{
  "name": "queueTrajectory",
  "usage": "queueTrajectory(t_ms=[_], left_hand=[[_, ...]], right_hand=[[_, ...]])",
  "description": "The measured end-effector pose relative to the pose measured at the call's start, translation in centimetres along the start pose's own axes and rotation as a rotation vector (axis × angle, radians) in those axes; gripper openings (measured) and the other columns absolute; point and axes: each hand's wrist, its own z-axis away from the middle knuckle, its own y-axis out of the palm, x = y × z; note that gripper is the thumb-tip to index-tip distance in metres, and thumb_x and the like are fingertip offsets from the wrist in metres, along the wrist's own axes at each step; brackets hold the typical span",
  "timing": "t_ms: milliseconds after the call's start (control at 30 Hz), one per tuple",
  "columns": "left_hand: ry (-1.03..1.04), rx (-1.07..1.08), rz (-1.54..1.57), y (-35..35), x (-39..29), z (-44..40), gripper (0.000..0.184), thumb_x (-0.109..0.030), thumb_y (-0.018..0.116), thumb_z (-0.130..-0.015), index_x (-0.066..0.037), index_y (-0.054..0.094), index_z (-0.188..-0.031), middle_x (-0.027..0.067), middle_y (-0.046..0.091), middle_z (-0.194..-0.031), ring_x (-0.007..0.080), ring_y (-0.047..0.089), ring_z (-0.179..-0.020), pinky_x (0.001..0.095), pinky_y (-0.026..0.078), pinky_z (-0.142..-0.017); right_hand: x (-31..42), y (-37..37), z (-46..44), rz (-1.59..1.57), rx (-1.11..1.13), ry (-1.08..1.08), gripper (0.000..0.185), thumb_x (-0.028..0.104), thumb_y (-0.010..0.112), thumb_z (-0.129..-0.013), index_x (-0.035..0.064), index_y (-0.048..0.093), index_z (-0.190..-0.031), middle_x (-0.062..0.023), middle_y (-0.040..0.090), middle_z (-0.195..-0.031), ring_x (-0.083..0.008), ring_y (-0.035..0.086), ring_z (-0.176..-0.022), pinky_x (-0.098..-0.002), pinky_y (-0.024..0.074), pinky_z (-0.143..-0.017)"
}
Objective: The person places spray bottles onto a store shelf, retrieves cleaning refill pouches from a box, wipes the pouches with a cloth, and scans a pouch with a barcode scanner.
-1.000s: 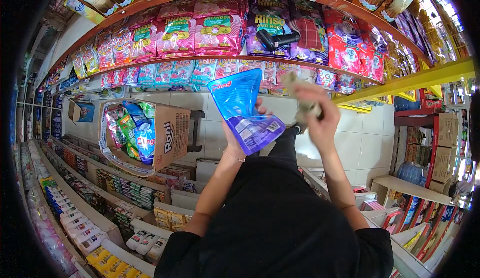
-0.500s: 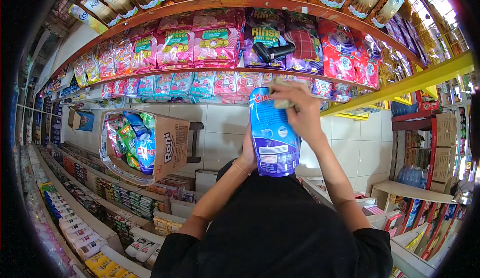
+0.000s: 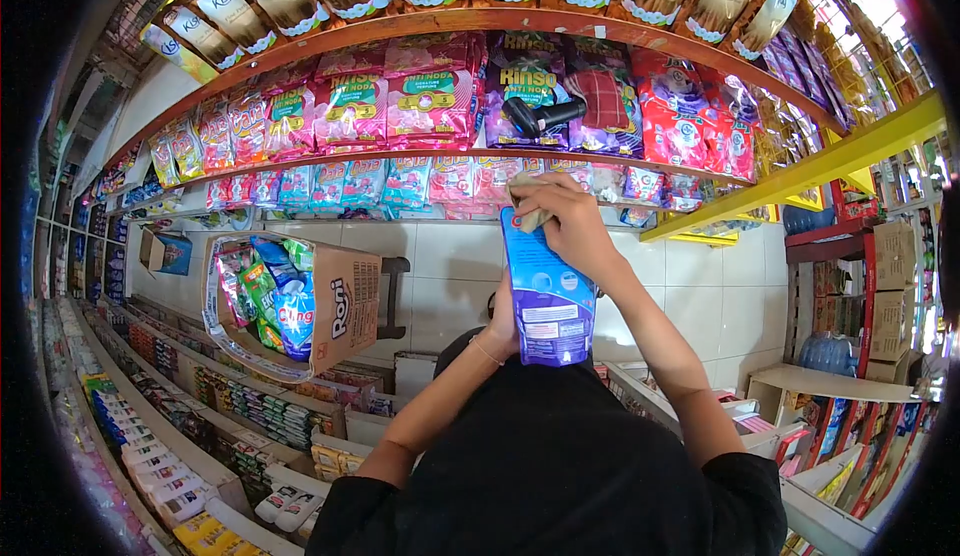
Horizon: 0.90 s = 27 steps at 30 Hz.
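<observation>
A blue and purple pouch (image 3: 548,296) stands nearly upright in front of my chest, its printed back towards me. My left hand (image 3: 503,316) grips it along the lower left side, with most of the fingers hidden behind it. Over the pouch's top end, my right hand (image 3: 575,224) is closed on a crumpled beige cloth (image 3: 530,194) pressed against the surface.
To the left, a cardboard box (image 3: 345,301) holds several pouches on a dark stand (image 3: 395,296). Detergent packs (image 3: 430,96) fill the shelf ahead, where a black handheld device (image 3: 543,114) and red checked fabric (image 3: 600,99) lie. A yellow bar (image 3: 800,176) crosses at right.
The pouch has tipped, with its top edge lower in view. My right hand and the cloth have moved left and down, across the pouch's top and over its lettering.
</observation>
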Motion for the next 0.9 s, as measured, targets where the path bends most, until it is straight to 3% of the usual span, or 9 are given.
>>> queueTrajectory(t_ms=[100, 200, 333, 467, 500, 600, 633, 767, 900], left_hand=[[-0.009, 0.159, 0.091, -1.2, 0.2, 0.0, 0.066, -0.058, 0.026, -0.095, -0.008, 0.036, -0.137, 0.0151, 0.053, -0.125, 0.0288, 0.058, -0.111, 0.0449, 0.047, -0.095], [-0.042, 0.008, 0.073, 1.2, -0.4, 0.7, 0.07, -0.061, 0.024, -0.094, -0.009, 0.032, -0.14, 0.0139, 0.05, -0.13, 0.0279, 0.056, -0.114, 0.0441, 0.046, -0.096], [-0.129, 0.116, -0.088, 1.6, 0.3, -0.4, 0.073, -0.064, 0.025, -0.093, -0.009, 0.031, -0.14, 0.0127, 0.049, -0.131, 0.0257, 0.055, -0.115, 0.0411, 0.047, -0.096], [-0.167, 0.156, 0.005, 1.3, 0.4, -1.7, 0.067, -0.06, 0.027, -0.095, -0.008, 0.035, -0.138, 0.0131, 0.052, -0.127, 0.0249, 0.057, -0.111, 0.0409, 0.048, -0.094], [-0.193, 0.161, 0.121, 0.8, 0.7, -2.1, 0.06, -0.053, 0.03, -0.097, -0.008, 0.037, -0.136, 0.0132, 0.053, -0.125, 0.0249, 0.057, -0.111, 0.0409, 0.049, -0.093], [-0.043, 0.17, 0.217, -0.8, 1.2, -3.5, 0.057, -0.049, 0.03, -0.097, -0.007, 0.039, -0.135, 0.0142, 0.053, -0.126, 0.0254, 0.057, -0.11, 0.0412, 0.048, -0.094], [-0.051, 0.282, 0.171, -1.1, 0.5, -3.2, 0.064, -0.053, 0.026, -0.095, -0.004, 0.041, -0.134, 0.0156, 0.053, -0.126, 0.0268, 0.056, -0.111, 0.0418, 0.047, -0.096], [-0.027, 0.11, 0.151, 0.6, -1.0, -4.2, 0.081, -0.065, 0.02, -0.089, -0.001, 0.042, -0.133, 0.0184, 0.055, -0.123, 0.0302, 0.056, -0.112, 0.0432, 0.047, -0.096], [0.028, 0.028, 0.112, 2.0, -0.5, -6.1, 0.079, -0.063, 0.021, -0.09, -0.001, 0.042, -0.133, 0.0209, 0.055, -0.123, 0.0319, 0.057, -0.11, 0.0441, 0.047, -0.094]], right_hand=[[1.3, -0.1, 1.5, -0.075, 0.055, 0.028, 0.032, -0.013, 0.056, -0.063, 0.0061, 0.068, -0.085, -0.0069, 0.069, -0.103, -0.0301, 0.058, -0.105, -0.0375, 0.0483, -0.088], [3.0, -1.1, 3.4, -0.039, 0.037, 0.043, 0.031, -0.012, 0.057, -0.065, 0.0067, 0.069, -0.087, -0.006, 0.07, -0.102, -0.0295, 0.057, -0.108, -0.0382, 0.0467, -0.091], [3.2, -3.4, 4.5, -0.024, -0.028, 0.1, 0.031, -0.011, 0.06, -0.065, 0.0072, 0.07, -0.088, -0.0065, 0.07, -0.103, -0.0294, 0.058, -0.107, -0.0397, 0.0442, -0.094], [2.6, -4.6, 4.2, -0.072, -0.088, 0.126, 0.034, -0.011, 0.058, -0.062, 0.0064, 0.071, -0.089, -0.0071, 0.07, -0.101, -0.0294, 0.061, -0.1, -0.0407, 0.0443, -0.095], [2.7, -4.7, 4.3, -0.106, -0.099, 0.113, 0.035, -0.011, 0.058, -0.062, 0.0067, 0.071, -0.089, -0.0071, 0.07, -0.101, -0.0294, 0.062, -0.099, -0.0408, 0.0443, -0.095], [3.6, -4.8, 5.3, -0.244, -0.035, 0.068, 0.034, -0.009, 0.059, -0.062, 0.0082, 0.071, -0.089, -0.0063, 0.071, -0.099, -0.0278, 0.063, -0.095, -0.0398, 0.0452, -0.093], [3.5, -4.5, 6.2, -0.31, 0.039, 0.039, 0.034, -0.008, 0.059, -0.062, 0.0083, 0.071, -0.089, -0.006, 0.071, -0.098, -0.0272, 0.064, -0.095, -0.0395, 0.0456, -0.092], [0.5, -5.4, 8.2, -0.179, 0.277, -0.178, 0.035, -0.01, 0.056, -0.063, 0.0081, 0.07, -0.09, -0.0077, 0.07, -0.099, -0.025, 0.063, -0.102, -0.0392, 0.0455, -0.092], [-7.1, -8.6, 4.9, -0.213, 0.152, 0.056, 0.036, -0.012, 0.053, -0.063, 0.006, 0.069, -0.091, -0.0092, 0.069, -0.098, -0.0268, 0.063, -0.099, -0.0378, 0.0473, -0.088]])
